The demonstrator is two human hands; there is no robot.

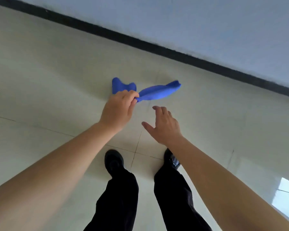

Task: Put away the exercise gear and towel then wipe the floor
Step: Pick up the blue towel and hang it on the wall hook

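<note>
A bright blue cloth (pixel 158 91) hangs over the pale tiled floor (pixel 40 80), stretched sideways in two lobes. My left hand (pixel 118 107) pinches it near its middle, with one lobe behind my knuckles and the longer one trailing to the right. My right hand (pixel 163 125) hovers below and right of the cloth, fingers spread and straight, holding nothing and not touching the cloth.
A dark skirting strip (pixel 173 53) runs diagonally along the foot of a grey-blue wall (pixel 207 22). My two black shoes (pixel 113 161) and black trouser legs stand on the tiles below my hands. A bright light patch (pixel 285 195) lies on the floor at the lower right.
</note>
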